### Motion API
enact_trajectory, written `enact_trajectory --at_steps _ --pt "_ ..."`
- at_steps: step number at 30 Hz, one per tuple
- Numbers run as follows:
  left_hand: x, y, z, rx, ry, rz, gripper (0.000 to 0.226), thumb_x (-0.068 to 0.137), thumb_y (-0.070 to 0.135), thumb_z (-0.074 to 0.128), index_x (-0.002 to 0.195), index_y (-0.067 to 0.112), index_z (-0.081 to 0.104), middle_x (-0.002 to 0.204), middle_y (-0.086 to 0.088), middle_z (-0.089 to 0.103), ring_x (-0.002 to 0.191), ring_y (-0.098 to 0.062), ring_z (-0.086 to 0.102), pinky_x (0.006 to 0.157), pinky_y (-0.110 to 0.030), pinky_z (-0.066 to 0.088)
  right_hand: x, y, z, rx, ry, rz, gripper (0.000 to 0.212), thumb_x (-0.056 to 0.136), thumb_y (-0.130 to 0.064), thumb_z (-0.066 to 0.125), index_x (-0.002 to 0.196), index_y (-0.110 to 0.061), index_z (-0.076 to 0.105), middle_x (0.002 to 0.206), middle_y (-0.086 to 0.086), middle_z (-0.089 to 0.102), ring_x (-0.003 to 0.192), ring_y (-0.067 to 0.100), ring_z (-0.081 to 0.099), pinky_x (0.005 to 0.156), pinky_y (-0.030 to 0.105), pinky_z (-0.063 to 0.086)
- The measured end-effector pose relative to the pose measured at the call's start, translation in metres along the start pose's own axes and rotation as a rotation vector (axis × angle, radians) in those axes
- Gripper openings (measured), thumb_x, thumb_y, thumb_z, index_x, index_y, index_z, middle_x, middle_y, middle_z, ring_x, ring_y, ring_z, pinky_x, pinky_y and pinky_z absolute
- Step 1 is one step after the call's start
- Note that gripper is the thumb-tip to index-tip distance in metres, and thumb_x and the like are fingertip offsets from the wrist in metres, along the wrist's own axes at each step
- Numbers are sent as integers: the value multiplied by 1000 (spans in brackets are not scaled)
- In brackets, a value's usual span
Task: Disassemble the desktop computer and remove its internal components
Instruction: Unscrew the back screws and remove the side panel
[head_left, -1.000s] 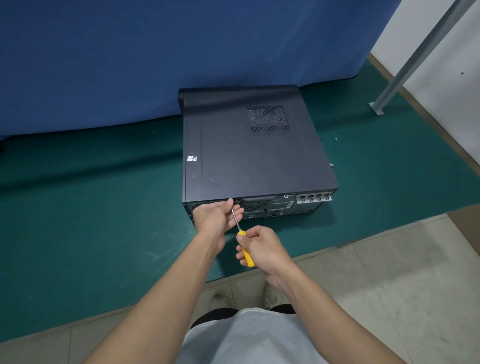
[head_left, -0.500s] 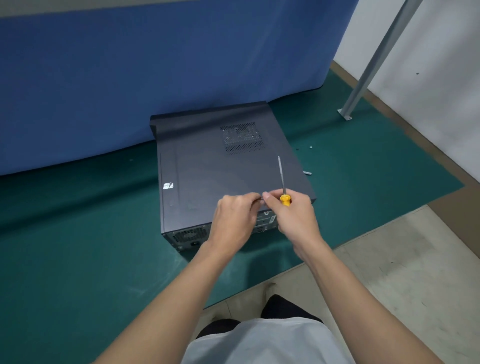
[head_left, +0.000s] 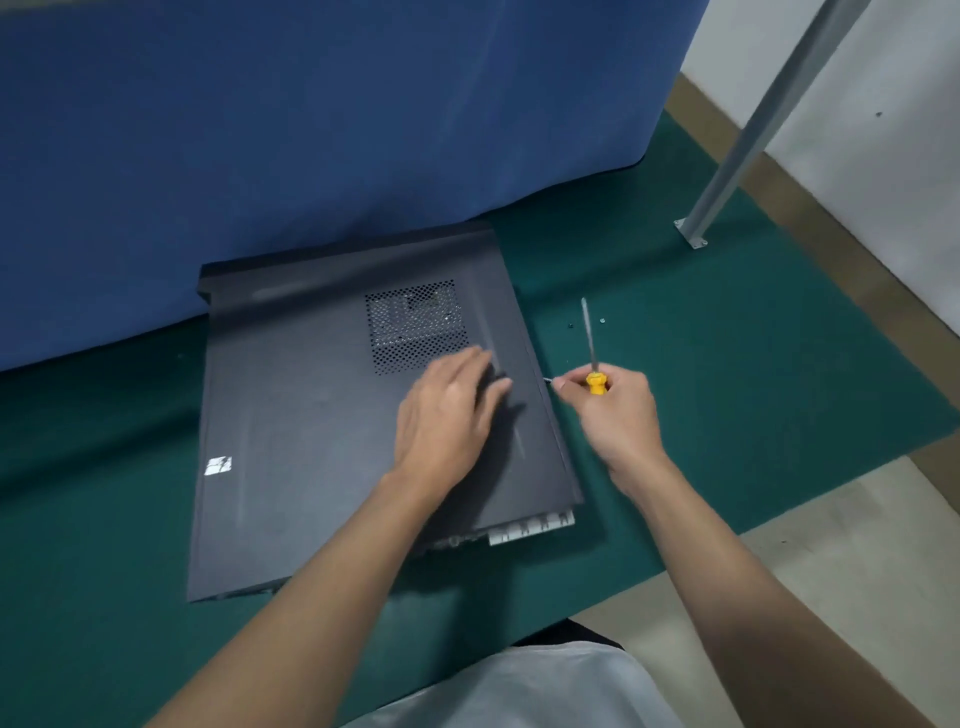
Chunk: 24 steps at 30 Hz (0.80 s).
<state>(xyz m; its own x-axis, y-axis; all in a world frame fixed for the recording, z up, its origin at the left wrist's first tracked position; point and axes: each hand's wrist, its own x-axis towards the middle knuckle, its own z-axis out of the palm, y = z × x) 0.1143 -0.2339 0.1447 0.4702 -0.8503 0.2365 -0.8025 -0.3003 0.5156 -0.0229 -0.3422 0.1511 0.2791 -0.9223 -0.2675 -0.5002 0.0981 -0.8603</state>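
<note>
The right hand (head_left: 618, 415), clamped on the screwdriver (head_left: 592, 353), has left the rear of the case (head_left: 291, 415) and pinches what looks like a freed screw (head_left: 548, 381). The left hand (head_left: 447, 415) now lies flat, fingers straight, on the case on the mat (head_left: 779, 389). The case can likely be opened next.

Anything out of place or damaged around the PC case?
Only minor: two small bits, likely screws, lie loose on the green mat right of the computer case, easy to lose. The right hand holds the screwdriver and pinches what looks like a third screw. No visible damage.
</note>
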Motion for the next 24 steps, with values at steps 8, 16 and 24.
enact_trajectory --at_steps 8,16,24 --pt "41 -38 35 340 -60 -357 65 99 57 22 151 18 28 161 -6 18 148 -20 11 118 -39 7 164 54 5 -598 29 -41 16 89 -25 59 76 -16 61 85 15 63 81 38 56 70 37 47" --pt "42 -36 33 347 -82 -411 65 97 58 27 150 21 30 160 -1 20 148 -15 12 117 -34 5 231 69 42 -832 61 -82 13 89 -13 54 92 -6 64 96 20 61 87 42 60 68 39 42" --pt "42 -34 31 347 -93 -421 65 97 58 30 150 21 32 160 0 22 147 -15 13 117 -34 6 234 73 42 -811 -7 -77 18 90 -17 54 105 -6 57 101 22 62 92 45 58 72 43 44"
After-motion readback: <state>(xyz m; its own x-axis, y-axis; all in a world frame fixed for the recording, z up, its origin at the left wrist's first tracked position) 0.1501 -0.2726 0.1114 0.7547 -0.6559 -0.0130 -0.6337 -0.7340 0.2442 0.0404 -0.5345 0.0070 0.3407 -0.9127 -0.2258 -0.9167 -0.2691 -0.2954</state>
